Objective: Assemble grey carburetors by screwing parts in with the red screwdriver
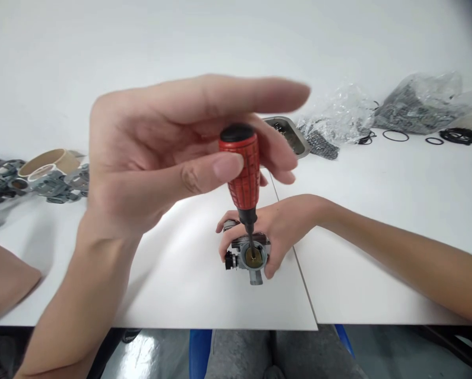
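Observation:
My left hand (152,142) is raised close to the camera around the red handle of a screwdriver (247,184). The thumb presses the handle's near side, other fingers curl behind it, and the index finger stretches out above the black cap. The shaft points down into the round bore of a grey metal carburetor (243,260), where its tip meets a brass-coloured disc (253,258). On the table, my right hand (285,226) grips the carburetor from behind and the right, fingers over its top and left side. Part of the carburetor's body is hidden under that hand.
Several carburetors (52,184) and a tan tape roll (48,162) lie at the left. A metal tray (299,145), clear plastic bags (417,105) and black rings (395,136) line the back. Another person's arm (7,279) rests at the left edge. A seam (304,284) crosses the white table.

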A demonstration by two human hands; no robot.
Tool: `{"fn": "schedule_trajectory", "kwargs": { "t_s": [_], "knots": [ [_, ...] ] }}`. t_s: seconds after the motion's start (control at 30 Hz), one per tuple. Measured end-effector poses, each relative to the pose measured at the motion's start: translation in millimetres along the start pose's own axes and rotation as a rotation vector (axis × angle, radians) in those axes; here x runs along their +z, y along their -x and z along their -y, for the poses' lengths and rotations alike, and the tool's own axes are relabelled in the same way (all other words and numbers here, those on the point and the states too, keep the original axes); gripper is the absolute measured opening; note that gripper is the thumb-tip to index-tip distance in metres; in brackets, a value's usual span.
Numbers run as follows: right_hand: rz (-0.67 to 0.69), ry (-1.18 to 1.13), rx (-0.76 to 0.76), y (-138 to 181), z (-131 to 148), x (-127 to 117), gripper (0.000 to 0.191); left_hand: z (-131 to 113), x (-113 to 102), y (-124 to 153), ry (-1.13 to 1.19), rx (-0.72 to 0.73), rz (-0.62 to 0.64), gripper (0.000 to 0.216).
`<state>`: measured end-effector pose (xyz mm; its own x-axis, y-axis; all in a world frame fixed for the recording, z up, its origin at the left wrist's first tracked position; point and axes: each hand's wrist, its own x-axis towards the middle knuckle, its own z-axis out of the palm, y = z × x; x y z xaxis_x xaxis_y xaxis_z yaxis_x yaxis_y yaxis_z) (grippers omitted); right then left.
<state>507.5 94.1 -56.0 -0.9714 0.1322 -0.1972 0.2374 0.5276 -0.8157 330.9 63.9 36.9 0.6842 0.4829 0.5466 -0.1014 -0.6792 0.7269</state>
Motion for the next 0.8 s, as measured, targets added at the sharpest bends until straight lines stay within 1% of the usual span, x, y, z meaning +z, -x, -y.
{"fn": "schedule_trajectory", "kwargs": {
  "t_s": [0.03,0.1,0.17,0.2,0.23,0.3,0.37,0.4,0.47,0.53,0.6,0.7,0.77,0.8],
  "knots": [
    [0.002,0.002,-0.002,0.0,0.3,0.0,0.063,0.9,-0.1,0.8,-0.022,-0.004,-0.014,0.05],
    [0.004,0.007,-0.009,0.2,1.1,0.0,0.062,4.9,-0.9,3.6,-0.117,0.024,-0.108,0.038],
    [0.004,0.01,-0.011,0.2,1.9,0.1,0.062,9.5,-2.1,6.0,-0.145,0.04,-0.207,0.037],
    [0.001,0.008,-0.006,0.3,2.3,0.1,0.063,11.2,-2.8,6.5,-0.108,0.028,-0.214,0.039],
    [-0.003,0.004,0.002,0.2,2.6,0.2,0.063,12.4,-3.5,6.2,-0.051,0.019,-0.191,0.039],
    [-0.007,-0.006,0.019,0.2,3.3,0.1,0.062,13.6,-4.7,4.2,0.047,0.047,-0.111,0.041],
    [-0.002,-0.015,0.026,0.0,3.8,-0.1,0.06,14.5,-5.1,1.8,0.061,0.103,-0.05,0.043],
    [0.003,-0.018,0.023,0.0,3.8,-0.2,0.059,15.2,-4.9,1.0,0.037,0.116,-0.054,0.04],
    [0.007,-0.019,0.005,-0.2,3.6,-0.1,0.059,16.7,-4.0,0.6,-0.015,0.137,-0.107,0.034],
    [0.004,-0.018,-0.011,-0.4,3.0,0.2,0.06,17.2,-3.2,0.8,-0.016,0.153,-0.153,0.032],
    [0.002,-0.024,-0.007,-0.4,2.3,0.3,0.06,15.8,-3.1,0.7,0.055,0.154,-0.125,0.032],
    [0.008,-0.027,0.003,-0.2,1.7,-0.2,0.061,12.5,-3.3,-0.1,0.086,0.053,-0.035,0.038],
    [0.022,-0.015,-0.004,-0.2,1.7,-0.7,0.062,12.2,-2.4,-0.3,0.036,0.054,-0.059,0.036],
    [0.026,-0.008,-0.008,-0.2,1.9,-0.9,0.062,12.9,-1.7,-0.2,0.021,0.083,-0.084,0.035]
  ]
}}
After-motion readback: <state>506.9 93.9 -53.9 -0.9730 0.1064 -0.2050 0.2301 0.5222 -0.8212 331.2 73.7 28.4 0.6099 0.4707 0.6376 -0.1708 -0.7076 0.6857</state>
